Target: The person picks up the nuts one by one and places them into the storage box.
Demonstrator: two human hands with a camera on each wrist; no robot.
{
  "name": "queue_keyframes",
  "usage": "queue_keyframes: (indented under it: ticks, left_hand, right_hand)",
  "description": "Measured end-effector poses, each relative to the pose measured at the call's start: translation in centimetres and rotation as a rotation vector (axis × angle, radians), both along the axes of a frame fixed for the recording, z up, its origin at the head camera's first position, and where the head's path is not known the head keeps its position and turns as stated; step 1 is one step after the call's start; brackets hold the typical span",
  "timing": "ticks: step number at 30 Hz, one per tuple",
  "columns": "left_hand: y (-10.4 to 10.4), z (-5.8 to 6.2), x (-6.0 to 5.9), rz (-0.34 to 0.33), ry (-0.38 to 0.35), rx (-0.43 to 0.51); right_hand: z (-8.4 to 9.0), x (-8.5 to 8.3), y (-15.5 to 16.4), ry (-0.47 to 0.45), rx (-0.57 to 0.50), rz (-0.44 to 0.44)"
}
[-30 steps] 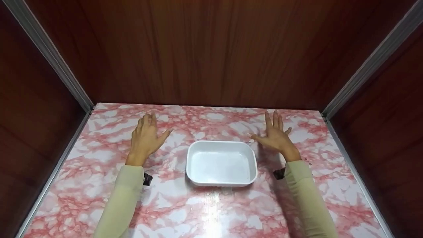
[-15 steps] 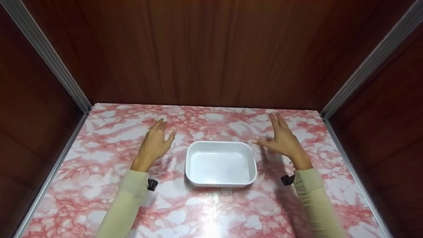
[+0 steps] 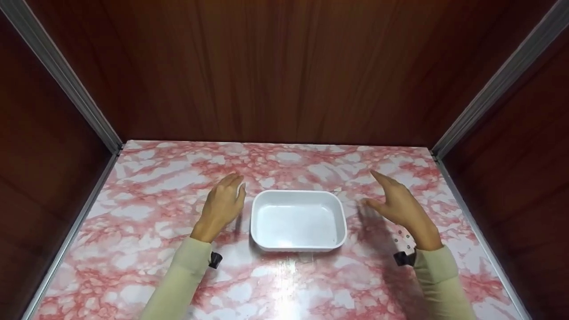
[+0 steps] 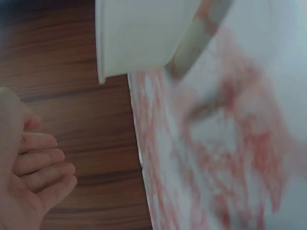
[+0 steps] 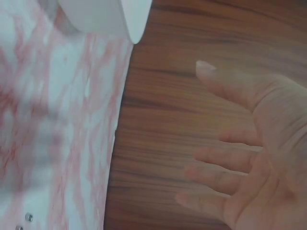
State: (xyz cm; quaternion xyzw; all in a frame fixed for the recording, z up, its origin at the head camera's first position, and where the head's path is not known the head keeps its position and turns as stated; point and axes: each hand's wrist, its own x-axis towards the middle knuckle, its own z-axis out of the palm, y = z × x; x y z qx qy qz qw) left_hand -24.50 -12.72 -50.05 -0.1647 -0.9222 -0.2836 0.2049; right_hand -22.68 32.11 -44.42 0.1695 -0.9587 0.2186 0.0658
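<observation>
Flanking a white dish (image 3: 298, 218) at the middle of the marble-patterned table (image 3: 133, 249), both hands hold nothing, fingers relaxed and loosely spread. Left hand (image 3: 222, 204) lies just beside the dish's left short wall, apart from it; right hand (image 3: 402, 206) hovers farther off to the right. Dish long axis runs left to right; nothing visible inside.

Overhead glare on tabletop (image 3: 284, 284); wrist views blurred.
</observation>
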Motion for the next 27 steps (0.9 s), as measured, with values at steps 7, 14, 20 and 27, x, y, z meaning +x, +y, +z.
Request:
queue_keyframes:
  ticks: [7,14,20,27]
  left_hand:
    - [1.6,-1.0,0.6,-0.057,-0.04,0.002]
    - [2.9,-1.5,1.6,-0.065,-0.059,-0.056]
    - [3.8,-2.0,2.3,-0.063,-0.082,-0.116]
    - [4.5,-2.3,3.0,-0.072,-0.105,-0.149]
  right_hand:
    - [-0.6,2.2,1.3,0.063,0.026,0.03]
    - [-1.4,4.1,2.4,0.135,0.053,0.046]
    - [-2.0,5.7,3.5,0.139,0.02,-0.01]
    - [-2.9,7.5,4.9,0.156,0.031,-0.059]
